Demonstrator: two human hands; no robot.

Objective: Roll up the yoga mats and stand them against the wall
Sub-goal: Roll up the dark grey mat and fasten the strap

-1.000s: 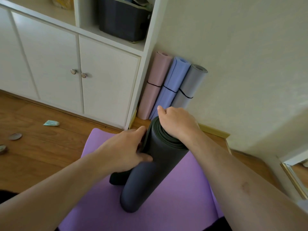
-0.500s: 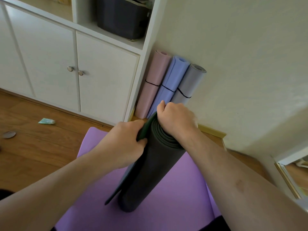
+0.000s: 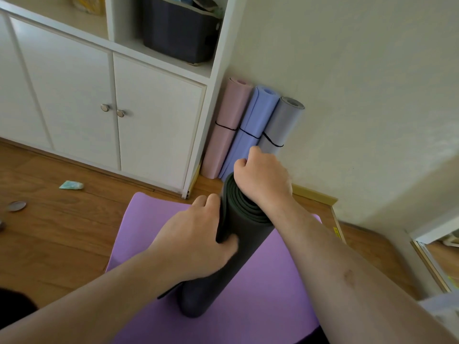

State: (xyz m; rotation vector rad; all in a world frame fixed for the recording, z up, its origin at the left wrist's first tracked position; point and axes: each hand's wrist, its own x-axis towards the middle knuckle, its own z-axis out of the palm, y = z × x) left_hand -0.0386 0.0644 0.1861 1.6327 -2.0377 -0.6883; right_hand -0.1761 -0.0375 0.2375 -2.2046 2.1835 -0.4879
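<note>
head view: dark rolled yoga mat [image 3: 238, 247] stood on end on the flat purple mat [image 3: 278, 281], base near centre frame, top end tipped toward 1 o'clock. long axis ran roughly 7 to 1 o'clock in frame, so it leaned toward the wall corner rather than standing plumb.

right hand [image 3: 263, 180] sat on the top end at 1 o'clock from the roll's middle, fingers curled over the far rim, gripping it. left hand [image 3: 198, 242] was at 9 o'clock of the roll, thumb and fingers pinching the loose outer flap against the body. flap looked unsecured lower down: a dark edge stuck out near the base at 8 o'clock.

three finished rolls, pink mat [image 3: 229, 125], blue mat [image 3: 255, 127] and grey mat [image 3: 283, 125], leaned against the wall [image 3: 347, 83] beside the white cabinet [image 3: 154, 115], each with a black band. they lay at 12 o'clock from the grip, beyond the right hand. open wall space was right of the grey roll, about 1 o'clock.

judgement: the roll's lean already matched the direction of travel. right hand was nearer the wall and would lead; left had to keep the flap shut or it would unwind on the lift. no band visible on this roll. purple mat underneath was not yet rolled.
</note>
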